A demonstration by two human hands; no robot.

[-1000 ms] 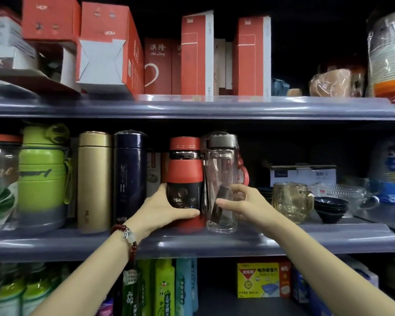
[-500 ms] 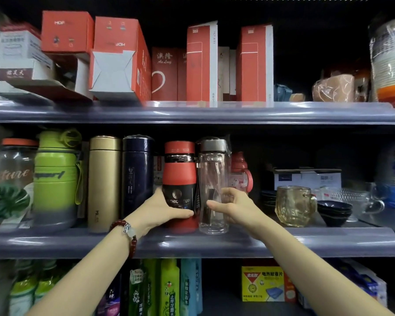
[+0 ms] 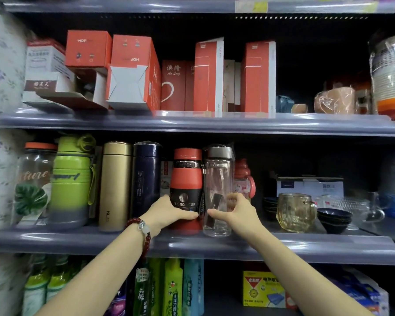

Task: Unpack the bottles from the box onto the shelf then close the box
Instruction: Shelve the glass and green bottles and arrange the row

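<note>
- My left hand wraps the lower black band of the red bottle with the red cap, thumb lying across its front, fingers curled behind: the grip is closed round it.
- That bottle stands upright on the grey middle shelf, touching the clear glass bottle with the grey metal lid on its right.
- My right hand sits at the clear bottle's lower part, thumb pointing across its front near the black tag inside, fingers curled at its right side; I cannot tell whether this grip is really pressing on the glass or only lies close.
- The clear bottle is upright too, just inside the shelf's front edge.
- To the left in the same row stand a dark navy flask, a gold metal flask and a lime-green sports bottle.
- Right of my hands sit an amber glass mug and stacked dark bowls.
- A dark red bead bracelet circles my left wrist.
</note>
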